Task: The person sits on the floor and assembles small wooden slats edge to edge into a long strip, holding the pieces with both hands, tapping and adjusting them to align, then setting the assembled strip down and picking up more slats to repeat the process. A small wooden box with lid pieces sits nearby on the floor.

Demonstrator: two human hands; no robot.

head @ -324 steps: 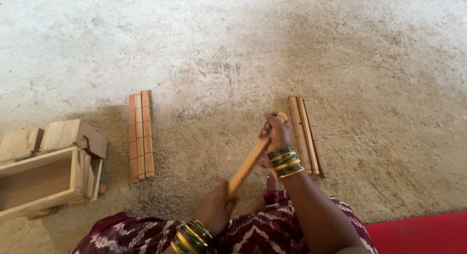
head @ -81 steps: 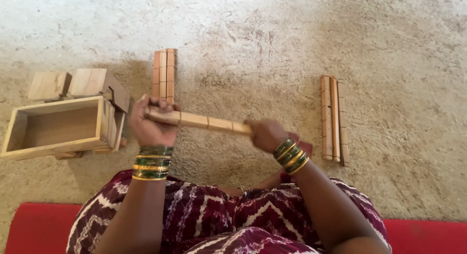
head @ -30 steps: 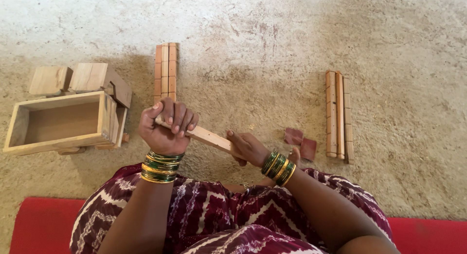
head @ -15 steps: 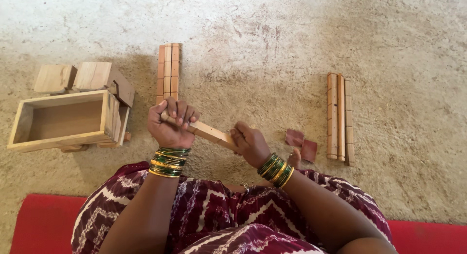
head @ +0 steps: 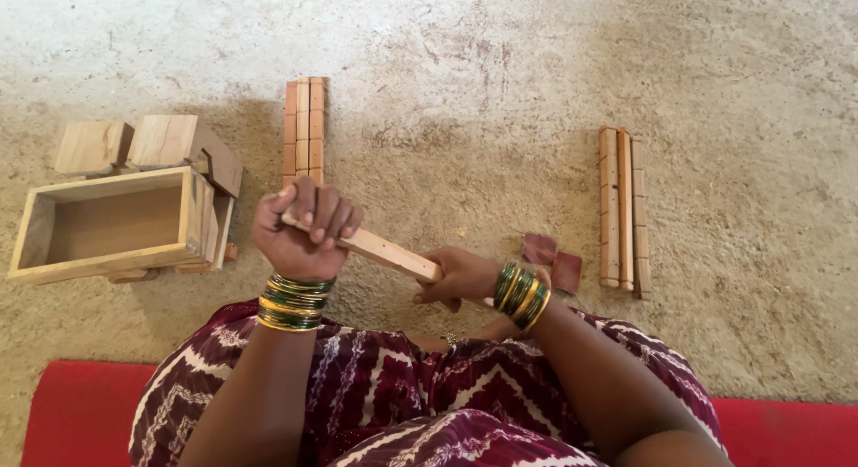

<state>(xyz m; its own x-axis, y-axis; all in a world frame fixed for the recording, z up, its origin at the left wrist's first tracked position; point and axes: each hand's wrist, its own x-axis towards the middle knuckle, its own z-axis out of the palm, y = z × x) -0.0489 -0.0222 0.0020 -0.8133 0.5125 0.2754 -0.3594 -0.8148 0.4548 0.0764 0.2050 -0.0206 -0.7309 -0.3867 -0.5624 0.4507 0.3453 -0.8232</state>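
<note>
Both hands hold one wooden stick (head: 380, 249) just above the person's lap, slanting from upper left to lower right. The left hand (head: 304, 226) is closed around the stick's left end, fingers wrapped over the top. The right hand (head: 460, 277) is clenched on the right end, and that end is covered by the palm. Judged from the pose, the step in hand is working the stick's surface, probably rubbing it; two small reddish pieces (head: 552, 260), possibly abrasive paper, lie on the floor (head: 500, 65) just right of the right hand. Whether the right hand also holds such a piece cannot be told. The next move calls for a firm left-hand hold while the right hand travels along the stick. Three sticks (head: 304, 127) lie together far of the left hand; another group (head: 623, 208) lies at right. An open wooden box (head: 107, 224) with loose blocks (head: 147, 145) sits at left. The box underside and the stick's lower face are hidden.
</note>
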